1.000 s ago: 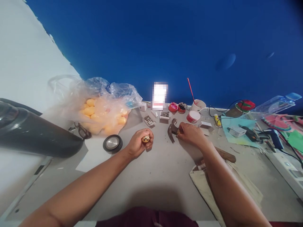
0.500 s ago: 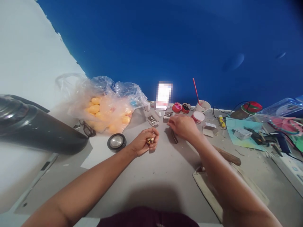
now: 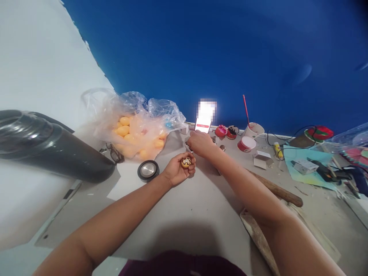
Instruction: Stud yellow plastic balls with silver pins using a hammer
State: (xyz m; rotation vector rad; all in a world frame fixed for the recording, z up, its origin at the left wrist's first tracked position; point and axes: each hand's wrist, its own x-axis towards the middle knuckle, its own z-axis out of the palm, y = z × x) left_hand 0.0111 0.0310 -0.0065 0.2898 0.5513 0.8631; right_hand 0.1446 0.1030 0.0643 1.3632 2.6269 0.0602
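Note:
My left hand [image 3: 178, 170] rests on the grey table [image 3: 184, 214] and is closed around a small yellow ball [image 3: 185, 163] with googly eyes stuck on it. My right hand [image 3: 199, 142] reaches across to the back of the table, just above my left hand, with its fingers bunched down over a small open box of metal bits that it mostly hides. What those fingers hold cannot be made out. The hammer's wooden handle [image 3: 276, 188] lies under my right forearm.
A clear plastic bag of yellow balls [image 3: 138, 130] sits at the back left, with glasses [image 3: 115, 153] and a round metal lid [image 3: 148, 170] beside it. A dark cylinder [image 3: 48, 147] lies at the left. Cups, red pots, cables and craft scraps crowd the back right.
My right hand has let go of the hammer head and moved left and back to the small boxes. My left hand has turned the ball so that its eyes face up.

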